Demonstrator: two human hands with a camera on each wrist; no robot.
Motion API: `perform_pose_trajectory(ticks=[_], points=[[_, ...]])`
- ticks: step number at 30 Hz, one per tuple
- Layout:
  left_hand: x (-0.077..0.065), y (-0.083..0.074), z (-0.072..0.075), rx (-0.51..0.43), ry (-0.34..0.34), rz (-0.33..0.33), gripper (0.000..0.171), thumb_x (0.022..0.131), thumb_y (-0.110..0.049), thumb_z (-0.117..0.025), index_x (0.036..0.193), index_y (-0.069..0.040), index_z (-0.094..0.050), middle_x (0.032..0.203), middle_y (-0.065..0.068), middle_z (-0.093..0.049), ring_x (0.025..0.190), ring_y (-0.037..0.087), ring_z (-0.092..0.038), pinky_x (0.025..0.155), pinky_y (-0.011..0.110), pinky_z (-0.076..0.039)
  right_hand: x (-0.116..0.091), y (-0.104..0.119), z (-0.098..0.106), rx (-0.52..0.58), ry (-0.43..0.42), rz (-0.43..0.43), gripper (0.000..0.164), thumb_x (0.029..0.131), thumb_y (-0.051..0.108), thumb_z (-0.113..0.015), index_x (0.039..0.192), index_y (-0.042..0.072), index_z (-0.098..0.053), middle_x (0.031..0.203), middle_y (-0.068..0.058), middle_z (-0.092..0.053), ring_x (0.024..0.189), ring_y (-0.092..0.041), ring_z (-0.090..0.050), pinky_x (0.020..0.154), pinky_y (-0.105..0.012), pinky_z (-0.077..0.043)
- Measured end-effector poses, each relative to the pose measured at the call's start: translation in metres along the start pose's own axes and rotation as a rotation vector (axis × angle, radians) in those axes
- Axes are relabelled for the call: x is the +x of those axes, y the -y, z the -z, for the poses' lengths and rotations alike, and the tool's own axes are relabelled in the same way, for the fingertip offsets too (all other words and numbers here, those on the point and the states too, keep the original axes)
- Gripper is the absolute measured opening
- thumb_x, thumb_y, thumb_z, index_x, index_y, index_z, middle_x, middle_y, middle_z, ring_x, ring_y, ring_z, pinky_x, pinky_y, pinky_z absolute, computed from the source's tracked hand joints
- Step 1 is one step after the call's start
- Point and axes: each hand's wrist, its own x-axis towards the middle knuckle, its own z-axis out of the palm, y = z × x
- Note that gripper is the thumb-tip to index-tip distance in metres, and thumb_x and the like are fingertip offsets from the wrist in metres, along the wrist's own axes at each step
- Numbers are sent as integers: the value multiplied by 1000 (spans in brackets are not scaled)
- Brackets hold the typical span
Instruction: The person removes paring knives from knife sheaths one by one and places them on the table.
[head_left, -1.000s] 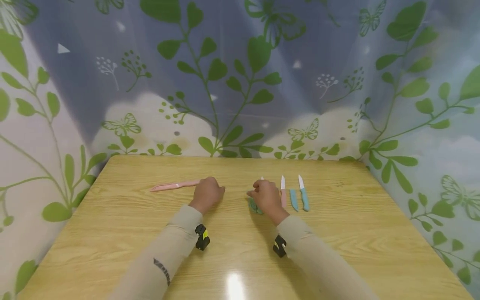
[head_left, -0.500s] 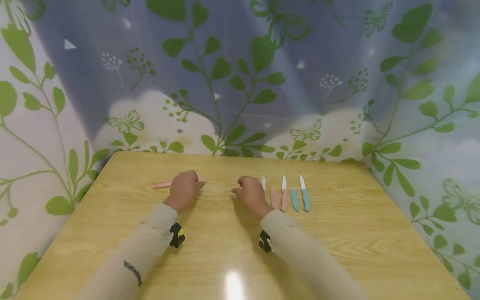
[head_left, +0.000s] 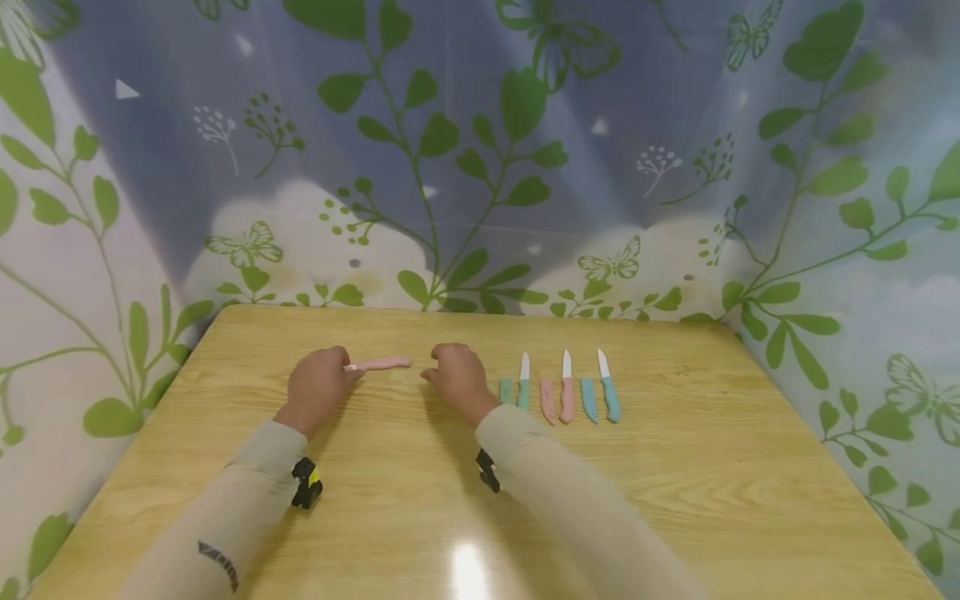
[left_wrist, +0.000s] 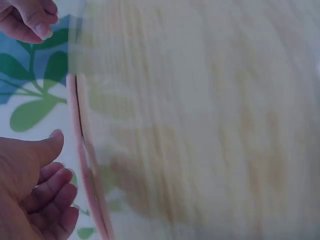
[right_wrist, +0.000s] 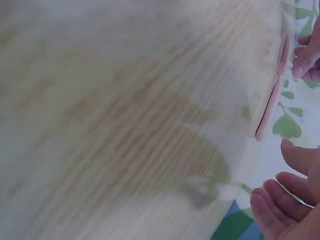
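Observation:
A slim pink knife in its sheath point(head_left: 382, 363) lies crosswise on the left part of the table. My left hand point(head_left: 318, 387) is over its left half and hides that end in the head view. The left wrist view has this hand's thumb and loosely bent fingers point(left_wrist: 52, 200) apart from the sheathed knife point(left_wrist: 82, 130), with nothing between them. To the right of the handle end, my right hand point(head_left: 461, 383) hovers over the wood. Its thumb and fingers point(right_wrist: 280, 200) are spread and hold nothing in the right wrist view.
Right of my hands lies a row: green sheath point(head_left: 506, 391), green knife point(head_left: 523, 387), pink sheath point(head_left: 547, 400), pink knife point(head_left: 567, 400), blue sheath point(head_left: 588, 400) and blue knife point(head_left: 611, 402). Bare blades point away from me. A leaf-patterned curtain point(head_left: 480, 167) hangs behind the wooden table point(head_left: 405, 500).
Both hands have moved left. The left has passed along the sheathed pink knife, baring its handle; the right has left the green sheath and knife, which now show. The knives stay in place.

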Motion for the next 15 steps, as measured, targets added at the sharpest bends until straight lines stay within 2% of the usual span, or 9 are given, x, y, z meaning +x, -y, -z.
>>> perform_pose_trajectory(ticks=[4, 8, 11, 15], points=[[-2, 11, 0, 33, -64, -45, 30, 88, -20, -73, 99, 7, -68, 86, 21, -68, 71, 34, -62, 64, 49, -53, 6, 10, -4, -40, 28, -13, 39, 87, 29, -74, 118, 6, -68, 117, -7, -69, 107, -22, -66, 88, -31, -55], [-4, 18, -2, 54, -121, -66, 32, 86, -21, -76, 102, 6, -67, 89, 22, -67, 78, 38, -61, 67, 52, -51, 10, 20, -8, -36, 44, 22, 38, 87, 28, -74, 117, 6, -68, 116, -7, -69, 105, -22, -66, 86, -32, -55], [-4, 22, -3, 52, -132, -70, 34, 86, -21, -75, 105, 6, -66, 93, 23, -67, 83, 40, -61, 71, 53, -51, 15, 27, -12, -39, 32, 50, 35, 89, 28, -72, 116, 6, -69, 112, -7, -70, 102, -21, -67, 84, -31, -56], [-3, 25, -4, 57, -125, -100, 38, 87, -21, -75, 111, 7, -65, 100, 26, -66, 90, 44, -61, 77, 56, -51, 21, 35, -18, -80, 3, 43, 29, 89, 27, -72, 111, 8, -71, 105, -4, -71, 95, -18, -68, 79, -28, -56]])
